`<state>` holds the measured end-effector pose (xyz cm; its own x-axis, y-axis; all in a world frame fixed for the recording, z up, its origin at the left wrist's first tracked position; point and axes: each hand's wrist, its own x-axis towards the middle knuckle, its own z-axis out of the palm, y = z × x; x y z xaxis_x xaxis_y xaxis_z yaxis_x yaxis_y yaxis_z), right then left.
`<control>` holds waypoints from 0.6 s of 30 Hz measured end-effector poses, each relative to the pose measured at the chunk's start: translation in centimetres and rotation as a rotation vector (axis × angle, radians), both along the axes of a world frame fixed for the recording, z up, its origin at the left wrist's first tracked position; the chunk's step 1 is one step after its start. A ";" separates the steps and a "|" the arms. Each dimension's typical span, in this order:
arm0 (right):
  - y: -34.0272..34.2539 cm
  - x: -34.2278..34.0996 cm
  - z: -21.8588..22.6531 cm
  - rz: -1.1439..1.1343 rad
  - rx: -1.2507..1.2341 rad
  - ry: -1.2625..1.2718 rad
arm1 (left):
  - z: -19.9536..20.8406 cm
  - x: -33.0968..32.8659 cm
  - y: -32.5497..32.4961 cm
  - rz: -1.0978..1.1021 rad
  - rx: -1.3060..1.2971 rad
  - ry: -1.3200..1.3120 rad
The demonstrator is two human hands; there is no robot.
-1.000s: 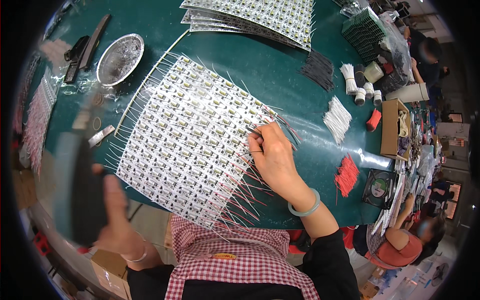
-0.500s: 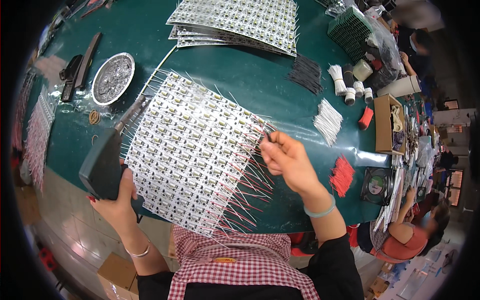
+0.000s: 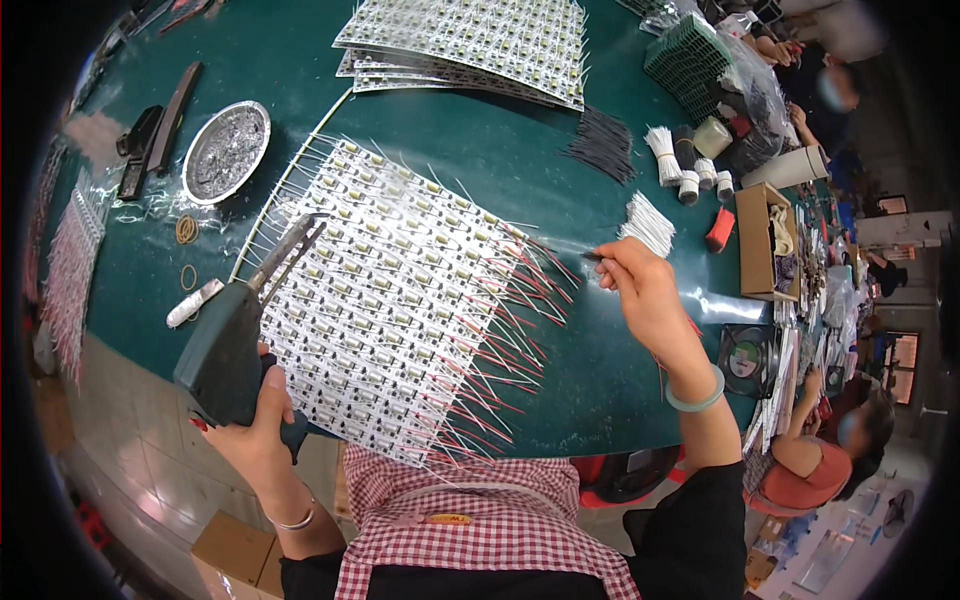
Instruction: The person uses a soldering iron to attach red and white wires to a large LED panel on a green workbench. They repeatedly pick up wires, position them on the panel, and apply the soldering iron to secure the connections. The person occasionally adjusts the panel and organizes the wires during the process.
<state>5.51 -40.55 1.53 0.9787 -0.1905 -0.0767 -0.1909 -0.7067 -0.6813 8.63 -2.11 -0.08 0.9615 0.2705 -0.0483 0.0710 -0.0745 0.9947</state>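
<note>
**Gun and dark tool in hand at wired panel**

Clock positions are taken from the middle of the panel (image 3: 385, 310), which lies on the green table (image 3: 610, 400). Red and white leads (image 3: 520, 350) fan out from its edge between 2 and 5 o'clock. A pale rod (image 3: 338, 107) runs along the opposite side, towards 11 o'clock.

Left hand (image 3: 258, 415): between 7 and 8 o'clock, fingers closed around the handle of the dark green gun (image 3: 222, 350). The gun's metal tip lies over the panel, in the direction of 10 to 11 o'clock; whether it touches cannot be told.

Right hand (image 3: 645, 285): near 3 o'clock, clear of the panel. Thumb and fingers are pinched on a dark, slim tool (image 3: 590, 256), largely hidden; its kind cannot be told. The white wires (image 3: 648, 225) lie just beyond this hand.

Surroundings: stacked panels (image 3: 460, 45) between 12 and 1; black wires (image 3: 600, 145) near 2; carton (image 3: 768, 260) and fan (image 3: 748, 360) about 3; rubber bands (image 3: 186, 230) near 10; bowl (image 3: 227, 152) between 10 and 11. A co-worker (image 3: 808, 470) sits towards 4.
</note>
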 end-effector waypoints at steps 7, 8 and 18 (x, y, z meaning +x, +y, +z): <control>3.7 3.9 -1.2 0.208 -0.258 -0.158 | -0.3 -0.9 -0.3 -0.013 -0.031 0.036; 4.2 4.4 -1.9 0.192 -0.246 -0.158 | -0.3 -1.0 -0.2 -0.017 -0.038 0.028; 5.6 5.9 -5.8 0.085 -0.210 -0.220 | -0.4 -1.4 0.0 -0.016 -0.037 0.017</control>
